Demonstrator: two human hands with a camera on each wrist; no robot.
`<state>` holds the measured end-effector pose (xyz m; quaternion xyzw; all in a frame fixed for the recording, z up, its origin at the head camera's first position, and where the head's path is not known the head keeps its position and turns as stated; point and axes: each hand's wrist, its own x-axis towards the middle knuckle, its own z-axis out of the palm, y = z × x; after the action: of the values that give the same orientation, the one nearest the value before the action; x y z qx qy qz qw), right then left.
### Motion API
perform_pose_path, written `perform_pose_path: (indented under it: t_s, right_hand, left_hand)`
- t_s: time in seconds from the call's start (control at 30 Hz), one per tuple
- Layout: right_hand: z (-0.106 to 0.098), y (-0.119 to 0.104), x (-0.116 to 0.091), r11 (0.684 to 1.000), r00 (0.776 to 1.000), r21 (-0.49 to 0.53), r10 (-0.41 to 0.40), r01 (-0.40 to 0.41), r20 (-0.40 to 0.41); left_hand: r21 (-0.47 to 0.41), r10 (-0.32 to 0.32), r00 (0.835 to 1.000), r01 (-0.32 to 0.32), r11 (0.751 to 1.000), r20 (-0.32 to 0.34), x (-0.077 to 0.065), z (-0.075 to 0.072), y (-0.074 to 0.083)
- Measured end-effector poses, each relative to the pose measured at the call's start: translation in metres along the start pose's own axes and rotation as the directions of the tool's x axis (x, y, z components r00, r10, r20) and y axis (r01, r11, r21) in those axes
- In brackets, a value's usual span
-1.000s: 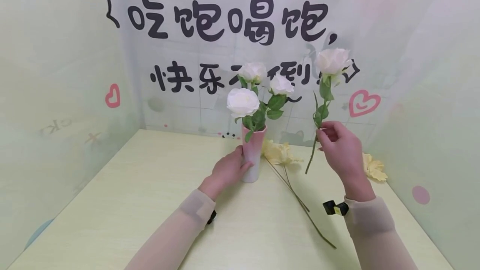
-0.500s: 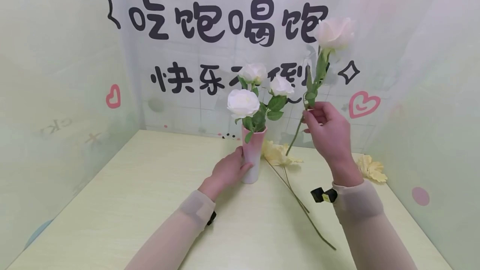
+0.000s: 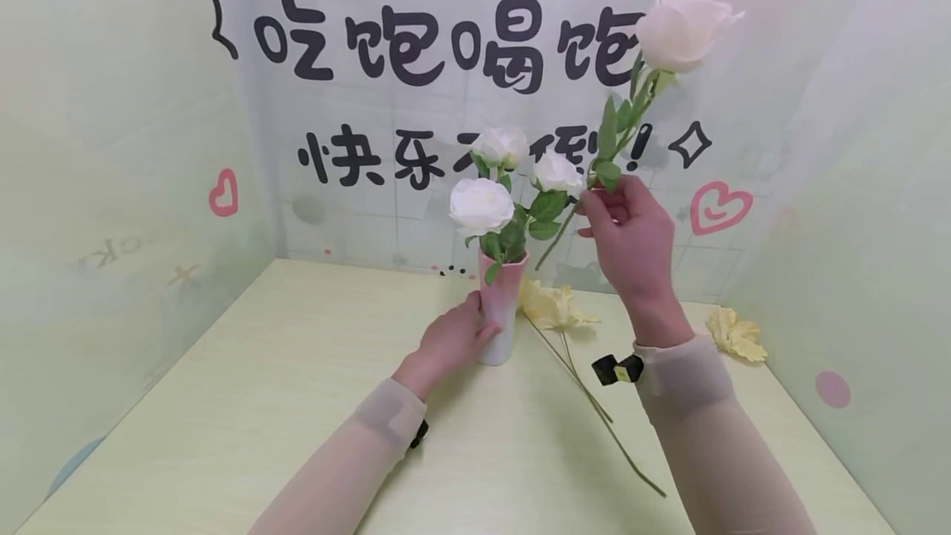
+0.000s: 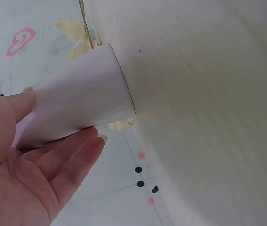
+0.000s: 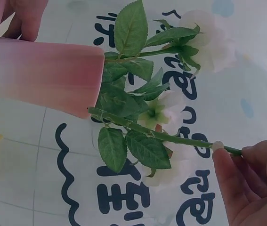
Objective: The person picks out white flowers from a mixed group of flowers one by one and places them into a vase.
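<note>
A pink-and-white vase stands upright on the table, with my left hand gripping its side, thumb opposite fingers. Three white roses with green leaves rise from its mouth. My right hand pinches the green stem of another white rose, whose bloom tilts up and right. That stem's lower end points down-left near the vase's rim. In the right wrist view the stem crosses in front of the leaves, its tip close to the rim; contact cannot be told.
Yellow flowers lie right of the vase, their thin stems stretching toward the table's front. Another yellow flower is at the table's right edge. A printed backdrop closes off the back and sides.
My right hand has moved up and left with the rose. Its bloom has risen and tilted right, while the stem's lower end has swung toward the vase. The left hand and vase stay put.
</note>
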<state>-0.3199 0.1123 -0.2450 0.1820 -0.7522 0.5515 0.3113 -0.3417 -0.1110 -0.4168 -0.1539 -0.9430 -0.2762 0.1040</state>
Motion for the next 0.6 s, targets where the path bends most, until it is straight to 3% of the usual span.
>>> perform_pose_path:
  t_s: [0.17, 0.3, 0.6]
  right_hand:
    - [0.008, 0.002, 0.001, 0.997, 0.998, 0.057, -0.046, 0.049, -0.048]
    - [0.014, 0.001, 0.0, 0.997, 0.997, 0.039, -0.057, 0.059, -0.048]
    - [0.033, 0.011, 0.0, 0.998, 0.998, -0.066, -0.02, 0.025, 0.064]
  left_hand:
    - [0.002, -0.001, 1.0, 0.001, 1.0, 0.002, 0.0, 0.0, 0.0]
    - [-0.003, -0.002, 1.0, 0.002, 1.0, 0.009, 0.0, 0.001, -0.001]
    - [-0.012, -0.005, 1.0, 0.005, 1.0, 0.003, -0.001, 0.001, -0.002]
